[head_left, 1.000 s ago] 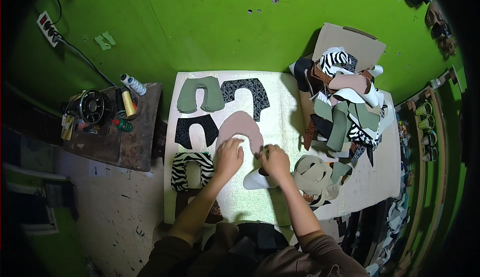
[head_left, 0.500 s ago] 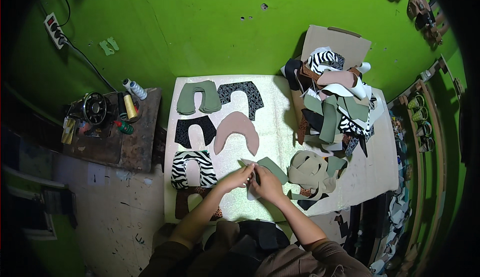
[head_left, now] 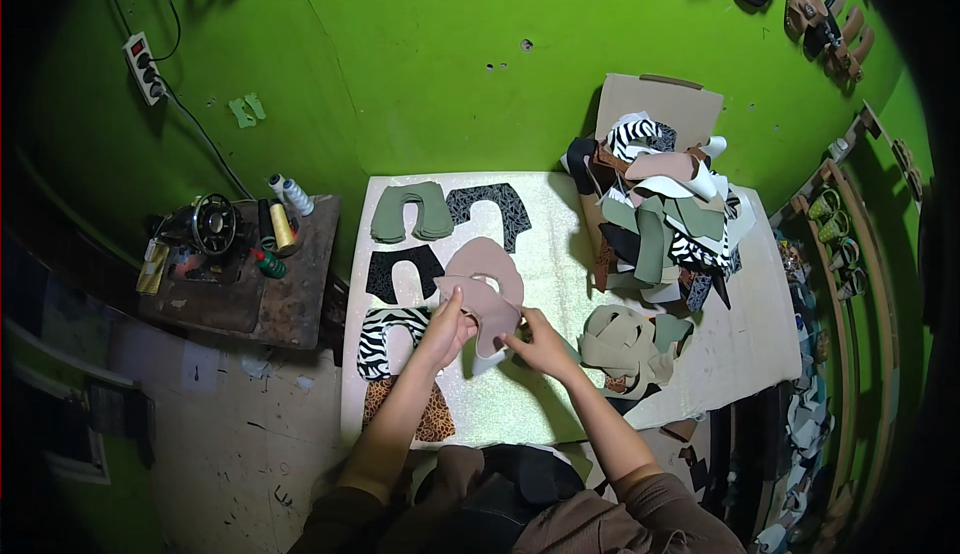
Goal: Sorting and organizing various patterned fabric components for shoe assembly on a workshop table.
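Note:
Between my two hands is a curved dusty-pink shoe-upper piece (head_left: pixel 487 306), raised above the table with a whitish edge showing below. My left hand (head_left: pixel 450 334) is closed on its left side, the thumb lying on top. My right hand (head_left: pixel 540 346) pinches its lower right edge. Just beyond lies a matching pink arched piece (head_left: pixel 487 255), partly covered by the held one. To the left are arched pieces in zebra print (head_left: pixel 376 352), black pattern (head_left: pixel 392 272) and leopard print (head_left: pixel 428 416). My left forearm partly hides the leopard ones.
Stacked green arched pieces (head_left: pixel 410 212) and a grey-black patterned piece (head_left: pixel 497 209) lie at the back. A mixed heap of cut material (head_left: pixel 660 209) fills the back right, with beige scraps (head_left: pixel 620 344) nearer. A sewing machine (head_left: pixel 205 229) stands on the left table.
The held piece has been turned and spread out, now showing its broad pink side. My left hand has shifted to its left side. The whole view has tilted slightly.

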Demonstrator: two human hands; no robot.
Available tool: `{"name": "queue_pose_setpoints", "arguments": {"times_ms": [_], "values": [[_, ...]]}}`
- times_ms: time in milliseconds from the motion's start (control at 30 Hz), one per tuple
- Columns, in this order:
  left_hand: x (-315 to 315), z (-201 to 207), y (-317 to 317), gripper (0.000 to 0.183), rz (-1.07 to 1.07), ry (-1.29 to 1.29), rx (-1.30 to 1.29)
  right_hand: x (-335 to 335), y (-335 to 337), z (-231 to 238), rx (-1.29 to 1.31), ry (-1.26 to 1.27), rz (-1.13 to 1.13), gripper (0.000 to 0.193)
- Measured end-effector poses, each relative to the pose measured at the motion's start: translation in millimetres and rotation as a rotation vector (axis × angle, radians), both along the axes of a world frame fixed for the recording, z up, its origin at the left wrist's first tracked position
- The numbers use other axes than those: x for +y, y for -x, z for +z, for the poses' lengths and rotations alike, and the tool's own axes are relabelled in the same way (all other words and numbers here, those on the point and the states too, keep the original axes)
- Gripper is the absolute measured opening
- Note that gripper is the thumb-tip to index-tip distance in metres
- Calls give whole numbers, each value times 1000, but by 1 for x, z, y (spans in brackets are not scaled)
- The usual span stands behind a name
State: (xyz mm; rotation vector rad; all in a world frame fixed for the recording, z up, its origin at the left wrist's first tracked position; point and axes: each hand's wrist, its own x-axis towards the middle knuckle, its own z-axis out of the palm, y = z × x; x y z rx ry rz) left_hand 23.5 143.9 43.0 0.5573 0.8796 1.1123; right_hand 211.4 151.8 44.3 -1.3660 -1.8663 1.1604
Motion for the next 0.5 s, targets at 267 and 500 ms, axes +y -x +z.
{"name": "queue_pose_setpoints", "arguments": {"times_ms": [267,500], "values": [[-10,-2,24,33,321,-57,-363,22,-5,-6,523,391,9,29],[-24,-12,27,29,194,36,287,41,-17,2,508,165,-22,20]]}}
